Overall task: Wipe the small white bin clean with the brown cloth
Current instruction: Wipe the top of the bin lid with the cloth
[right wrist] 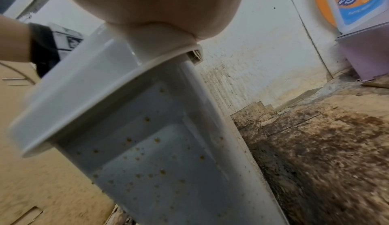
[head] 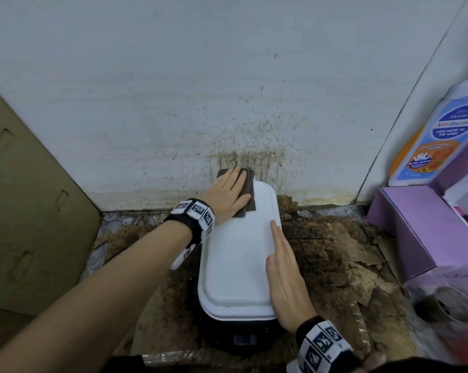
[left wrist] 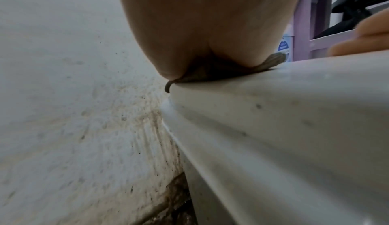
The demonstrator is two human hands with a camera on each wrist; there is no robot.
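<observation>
Floor (head: 335, 254): stained, torn brown cardboard. On it: white bin (head: 238, 254) near wall; purple box (head: 426, 227) right; cardboard sheet (head: 33, 205) left.

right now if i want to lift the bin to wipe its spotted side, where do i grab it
Probably under the lid's overhanging lip, from the right side, where the right hand already rests flat along the bin. The rim juts past the tapering wall, giving fingers a ledge. The left hand presses the cloth on the far-left corner by the wall.
</observation>
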